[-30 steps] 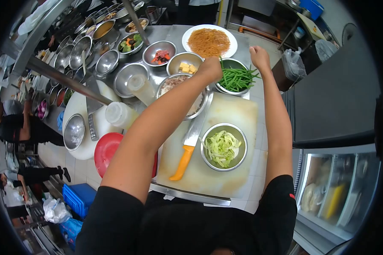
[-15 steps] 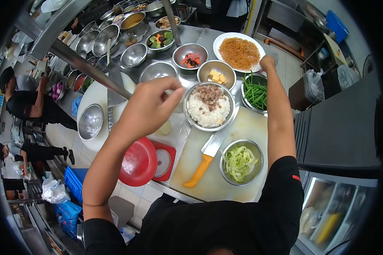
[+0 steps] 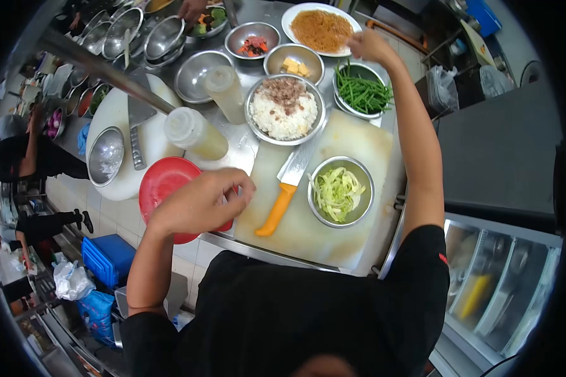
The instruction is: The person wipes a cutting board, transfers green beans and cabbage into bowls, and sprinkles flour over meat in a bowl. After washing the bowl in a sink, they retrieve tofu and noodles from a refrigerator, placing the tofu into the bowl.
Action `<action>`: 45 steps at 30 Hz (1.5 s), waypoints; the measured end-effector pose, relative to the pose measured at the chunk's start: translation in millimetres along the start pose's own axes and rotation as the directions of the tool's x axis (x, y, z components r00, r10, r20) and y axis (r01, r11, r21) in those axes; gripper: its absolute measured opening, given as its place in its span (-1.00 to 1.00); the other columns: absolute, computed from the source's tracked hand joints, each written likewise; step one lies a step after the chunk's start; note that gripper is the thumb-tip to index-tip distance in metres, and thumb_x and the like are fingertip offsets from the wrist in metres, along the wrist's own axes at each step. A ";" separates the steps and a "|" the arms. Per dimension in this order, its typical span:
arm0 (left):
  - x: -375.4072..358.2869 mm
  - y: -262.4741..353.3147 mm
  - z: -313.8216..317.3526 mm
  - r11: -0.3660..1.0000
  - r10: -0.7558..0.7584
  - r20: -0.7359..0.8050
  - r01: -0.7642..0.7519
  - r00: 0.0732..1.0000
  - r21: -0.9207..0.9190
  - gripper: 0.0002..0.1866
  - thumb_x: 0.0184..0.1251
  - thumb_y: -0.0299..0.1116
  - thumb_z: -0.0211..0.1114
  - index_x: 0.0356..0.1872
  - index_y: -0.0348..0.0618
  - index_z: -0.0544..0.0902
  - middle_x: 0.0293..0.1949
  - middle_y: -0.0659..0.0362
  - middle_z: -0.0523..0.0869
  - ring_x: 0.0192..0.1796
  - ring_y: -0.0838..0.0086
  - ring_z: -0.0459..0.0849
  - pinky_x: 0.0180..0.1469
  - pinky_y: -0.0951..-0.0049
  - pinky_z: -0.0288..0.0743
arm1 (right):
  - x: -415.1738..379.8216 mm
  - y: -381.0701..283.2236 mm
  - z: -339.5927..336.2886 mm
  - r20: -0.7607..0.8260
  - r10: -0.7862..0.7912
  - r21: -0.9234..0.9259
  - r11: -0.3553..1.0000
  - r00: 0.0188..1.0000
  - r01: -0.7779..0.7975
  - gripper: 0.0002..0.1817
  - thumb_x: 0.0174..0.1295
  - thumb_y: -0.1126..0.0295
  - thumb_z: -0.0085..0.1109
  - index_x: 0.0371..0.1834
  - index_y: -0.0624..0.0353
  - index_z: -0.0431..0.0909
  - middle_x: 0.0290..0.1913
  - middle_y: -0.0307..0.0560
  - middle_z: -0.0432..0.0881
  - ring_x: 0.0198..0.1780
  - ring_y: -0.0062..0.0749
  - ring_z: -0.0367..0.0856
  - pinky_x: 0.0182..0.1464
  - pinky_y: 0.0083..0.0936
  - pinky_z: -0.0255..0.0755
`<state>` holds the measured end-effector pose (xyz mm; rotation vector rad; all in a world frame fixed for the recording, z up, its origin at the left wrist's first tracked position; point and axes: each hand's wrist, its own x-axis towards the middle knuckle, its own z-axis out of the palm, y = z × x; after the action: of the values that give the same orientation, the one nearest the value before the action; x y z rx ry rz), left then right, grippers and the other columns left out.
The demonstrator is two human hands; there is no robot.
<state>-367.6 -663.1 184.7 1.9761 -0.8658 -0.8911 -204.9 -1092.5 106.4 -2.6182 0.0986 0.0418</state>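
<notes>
My right hand (image 3: 368, 48) is at the near right rim of a white plate (image 3: 287, 24) of brown noodles (image 3: 323, 31), fingers closed at its edge. My left hand (image 3: 209, 198) hovers beside the cutting board, over a red plate (image 3: 160, 182); its fingers curl loosely, the thumb stands apart, and nothing shows in it. Two squeeze bottles (image 3: 196, 133) stand beyond it. A metal bowl of rice topped with chopped meat (image 3: 284, 108) sits at the board's far edge. Nearer me lie an orange-handled knife (image 3: 277, 208) and a bowl of shredded lettuce (image 3: 339, 191).
Green beans (image 3: 363, 89), yellow cubes (image 3: 294, 66) and red and black pieces (image 3: 254, 46) fill bowls along the counter. A cleaver (image 3: 138, 119) and a tilted bowl (image 3: 106, 157) rest on a round board. Another person's hand (image 3: 192, 9) reaches over a vegetable bowl.
My left hand has drawn back toward me, uncovering the squeeze bottles. My right hand stays at the noodle plate's rim. The view has shifted, and another person's hand has appeared at the back.
</notes>
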 end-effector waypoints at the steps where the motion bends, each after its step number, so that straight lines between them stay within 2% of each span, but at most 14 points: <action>1: -7.8 2.0 -2.8 1.000 0.007 -0.019 -0.007 1.000 0.009 -0.86 0.19 -0.45 0.13 -0.28 -0.30 0.55 -0.43 0.18 0.57 -0.41 0.58 0.51 -0.32 0.55 0.40 | -12.6 -12.8 0.8 0.068 -0.010 0.065 0.998 0.998 0.005 -0.67 0.22 0.17 0.06 -0.51 0.21 0.54 -0.63 -0.23 0.54 -0.59 -0.59 0.45 -0.51 -0.56 0.36; 3: -25.2 1.1 -11.3 0.992 0.051 0.071 -0.042 0.996 -0.120 -0.73 0.17 -0.48 0.15 -0.08 -0.25 0.54 -0.39 0.22 0.59 -0.38 0.61 0.53 -0.33 0.60 0.41 | -36.3 -35.8 2.4 0.100 -0.067 0.016 0.998 0.993 0.066 -0.69 0.22 0.18 0.07 -0.50 0.21 0.55 -0.65 -0.25 0.52 -0.59 -0.60 0.44 -0.49 -0.57 0.37; 4: -36.2 -3.5 -18.8 0.973 0.128 0.099 -0.105 0.987 -0.204 -0.62 0.17 -0.47 0.22 0.06 -0.24 0.49 -0.28 0.19 0.62 -0.37 0.66 0.55 -0.42 0.70 0.37 | -39.0 -40.9 9.9 0.116 0.040 0.064 0.997 0.992 -0.047 -0.69 0.21 0.20 0.07 -0.50 0.24 0.56 -0.64 -0.17 0.54 -0.58 -0.54 0.47 -0.46 -0.50 0.39; 5: -48.8 -9.0 -26.0 0.974 0.134 0.091 -0.114 0.987 -0.196 -0.62 0.17 -0.47 0.22 0.06 -0.24 0.49 -0.28 0.19 0.62 -0.37 0.66 0.55 -0.42 0.70 0.37 | -36.2 -39.4 18.4 0.106 0.032 0.061 0.997 0.994 -0.039 -0.69 0.21 0.20 0.07 -0.50 0.24 0.56 -0.64 -0.17 0.54 -0.58 -0.54 0.47 -0.46 -0.50 0.39; 7: -75.6 -21.7 -36.3 0.891 0.101 0.099 -0.046 0.990 -0.452 -0.59 0.16 -0.45 0.27 0.06 -0.31 0.49 -0.16 0.11 0.63 -0.42 0.71 0.55 -0.50 0.78 0.30 | -29.0 -36.3 37.0 0.088 -0.103 -0.165 0.979 0.991 0.116 -0.74 0.15 0.27 0.09 -0.46 0.28 0.59 -0.57 0.02 0.60 -0.52 -0.30 0.57 -0.38 -0.37 0.44; 11: -121.3 -37.5 -52.1 0.820 0.224 -0.048 -0.215 0.973 -0.530 -0.47 0.04 -0.37 0.39 0.05 -0.42 0.47 -0.17 -0.01 0.63 -0.48 0.63 0.60 -0.62 0.82 0.19 | -8.6 -37.6 73.2 0.034 -0.115 -0.387 0.914 0.993 0.120 -0.80 0.08 0.38 0.08 -0.41 0.28 0.62 -0.44 0.18 0.62 -0.33 -0.05 0.63 -0.22 -0.26 0.47; 16: -181.1 -69.5 -64.0 0.798 0.127 -0.289 -0.271 0.949 -0.538 -0.36 -0.02 -0.25 0.46 0.03 -0.48 0.45 -0.19 -0.11 0.62 -0.50 0.51 0.60 -0.63 0.75 0.26 | 18.9 -43.1 100.5 -0.070 0.221 -0.379 0.896 0.973 -0.231 -0.73 0.01 0.40 0.12 -0.21 0.26 0.61 -0.09 0.16 0.60 -0.05 0.02 0.58 -0.02 -0.21 0.46; 20: -211.2 -94.9 -73.5 0.794 0.011 -0.439 -0.275 0.899 -0.542 -0.29 -0.03 -0.13 0.47 0.02 -0.50 0.43 -0.23 -0.10 0.61 -0.54 0.52 0.54 -0.48 0.63 0.45 | 31.7 -36.6 104.0 -0.015 0.338 -0.374 0.871 0.941 -0.319 -0.69 -0.01 0.38 0.13 -0.18 0.26 0.60 -0.11 0.19 0.60 -0.02 -0.04 0.58 -0.02 -0.23 0.46; 24: -223.9 -137.6 -87.3 0.809 -0.002 -0.520 -0.305 0.854 -0.503 -0.37 0.07 -0.11 0.39 0.00 -0.46 0.43 -0.25 -0.08 0.61 -0.57 0.59 0.49 -0.53 0.69 0.37 | 30.4 -49.4 96.7 -0.025 0.328 -0.370 0.875 0.944 -0.314 -0.70 -0.01 0.35 0.15 -0.20 0.24 0.60 -0.15 0.19 0.61 -0.04 -0.04 0.58 -0.03 -0.25 0.45; 26: -222.3 -152.8 -95.3 0.810 -0.059 -0.560 -0.288 0.826 -0.511 -0.41 0.11 -0.12 0.35 0.00 -0.44 0.44 -0.27 -0.06 0.61 -0.59 0.61 0.46 -0.56 0.71 0.31 | 32.4 -43.7 104.7 -0.153 0.157 -0.311 0.929 0.976 -0.198 -0.69 -0.03 0.30 0.16 -0.21 0.21 0.58 -0.15 0.17 0.60 -0.07 0.01 0.56 -0.07 -0.24 0.42; 28: -219.5 -165.2 -102.7 0.816 -0.106 -0.615 -0.285 0.781 -0.503 -0.56 0.24 -0.20 0.22 -0.03 -0.38 0.46 -0.33 0.04 0.61 -0.61 0.68 0.38 -0.63 0.75 0.12 | 25.5 -57.9 101.0 -0.146 0.185 -0.284 0.933 0.972 -0.221 -0.66 0.02 0.28 0.14 -0.12 0.14 0.52 -0.11 0.15 0.59 -0.04 -0.01 0.55 -0.05 -0.21 0.41; 32: -213.7 -180.9 -120.8 0.786 -0.251 -0.642 -0.234 0.725 -0.572 -0.67 0.29 -0.28 0.17 -0.06 -0.33 0.48 -0.33 0.13 0.62 -0.60 0.72 0.37 -0.64 0.78 0.06 | 26.0 -57.4 106.6 -0.273 0.229 -0.271 0.914 0.934 -0.303 -0.65 0.07 0.26 0.09 -0.06 0.10 0.47 -0.12 0.15 0.60 -0.04 0.01 0.56 -0.02 -0.19 0.41; 40: -212.0 -217.1 -148.8 0.758 -0.305 -0.653 -0.239 0.693 -0.607 -0.69 0.31 -0.28 0.16 -0.06 -0.31 0.48 -0.34 0.18 0.62 -0.59 0.74 0.37 -0.64 0.79 0.06 | 26.6 -81.0 78.0 -0.469 0.227 -0.206 0.911 0.854 -0.356 -0.66 0.07 0.27 0.06 -0.08 0.15 0.46 -0.15 0.23 0.59 -0.07 0.08 0.56 -0.01 -0.13 0.39; 45: -214.0 -234.3 -164.7 0.728 -0.311 -0.698 -0.311 0.645 -0.611 -0.70 0.32 -0.29 0.15 -0.05 -0.30 0.48 -0.36 0.20 0.61 -0.58 0.75 0.37 -0.63 0.80 0.06 | 42.2 -126.6 50.9 -0.466 0.245 -0.172 0.918 0.850 -0.359 -0.65 0.07 0.27 0.08 -0.08 0.18 0.48 -0.14 0.18 0.59 -0.04 0.02 0.55 0.01 -0.19 0.38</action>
<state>-285.1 -321.7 118.2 1.4127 0.0270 -0.1936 -153.5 -960.3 123.0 -2.7906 0.7132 -0.4555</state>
